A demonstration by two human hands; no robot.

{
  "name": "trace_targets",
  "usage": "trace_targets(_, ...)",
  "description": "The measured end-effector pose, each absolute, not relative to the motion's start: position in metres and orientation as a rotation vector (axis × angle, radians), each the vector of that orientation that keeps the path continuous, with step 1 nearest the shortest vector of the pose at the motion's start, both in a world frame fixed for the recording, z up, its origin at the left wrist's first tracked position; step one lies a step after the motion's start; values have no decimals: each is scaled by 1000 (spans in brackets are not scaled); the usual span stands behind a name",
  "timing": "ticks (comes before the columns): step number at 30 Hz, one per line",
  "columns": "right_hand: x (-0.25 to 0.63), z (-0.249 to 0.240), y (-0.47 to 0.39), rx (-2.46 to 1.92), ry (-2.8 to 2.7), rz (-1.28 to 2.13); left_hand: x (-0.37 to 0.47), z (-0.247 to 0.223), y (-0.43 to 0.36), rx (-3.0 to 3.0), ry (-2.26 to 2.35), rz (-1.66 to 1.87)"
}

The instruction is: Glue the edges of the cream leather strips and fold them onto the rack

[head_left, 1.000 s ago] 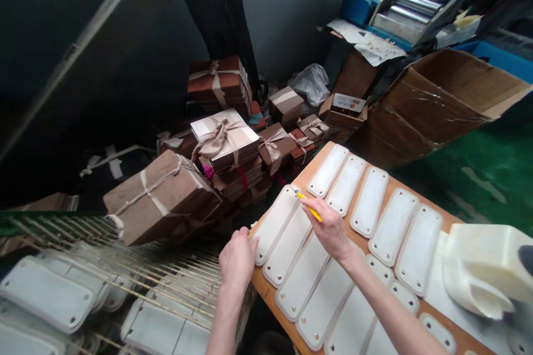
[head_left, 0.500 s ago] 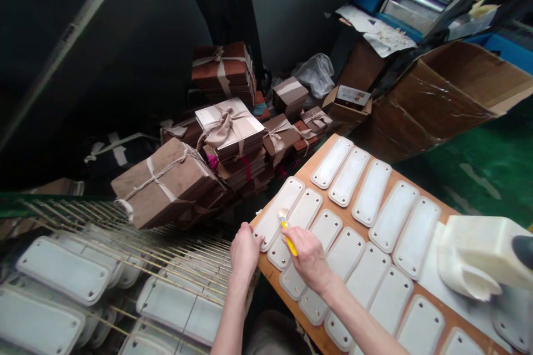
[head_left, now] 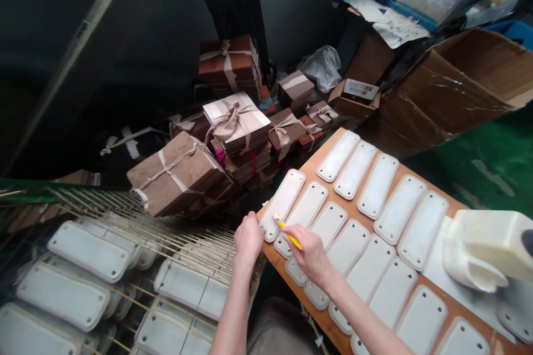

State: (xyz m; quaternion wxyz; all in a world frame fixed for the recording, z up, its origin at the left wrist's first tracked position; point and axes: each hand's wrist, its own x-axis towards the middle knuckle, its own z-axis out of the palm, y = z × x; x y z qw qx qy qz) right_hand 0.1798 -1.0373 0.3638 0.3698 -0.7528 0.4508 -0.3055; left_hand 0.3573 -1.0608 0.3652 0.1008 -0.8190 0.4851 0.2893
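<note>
My right hand (head_left: 308,249) is closed around a small paintbrush (head_left: 291,236) with a yellow handle. Its pale bristles touch the face of a white rounded strip (head_left: 287,199) with small holes near its ends. That strip lies at the left end of a wooden board (head_left: 266,262). My left hand (head_left: 249,238) is at the board's left corner, with its fingers curled and thumb against the strip's lower end. What lies under those fingers is hidden. More white strips (head_left: 378,186) of the same shape lie in rows on the board.
On the left, a wire rack (head_left: 208,244) holds several white strips (head_left: 89,249). Tied stacks of brown sheets (head_left: 175,169) are piled beyond the board. A cut white plastic jug (head_left: 478,249) stands on the board's right side, near a large cardboard box (head_left: 441,89).
The brush tip has moved down along the strip towards my left hand, and its handle now lies flatter. My left hand stays at the same corner. The camera view has shifted slightly.
</note>
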Motion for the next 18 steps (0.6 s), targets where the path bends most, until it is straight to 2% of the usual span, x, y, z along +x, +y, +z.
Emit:
trace_targets(3, 186, 368, -1021, -1921, 1136, -716, 363, 360, -1061, -2408, 1468, 911)
trace_targets(7, 186, 373, -1020, -1550, 1134, -713, 371, 357, -1060, -2418, 1551, 983)
trace_targets(12, 179, 346, -1058, -1165, 1133, -802, 374, 358, -1062, -2434, 1671, 1061)
trace_targets(15, 172, 332, -1088, -1118, 1225, -934, 373, 359, -1064, -2416, 1718, 1090)
trace_targets(18, 163, 330, -1116, -1283, 1353, -1072, 373, 359, -1066, -2419, 1725, 1104)
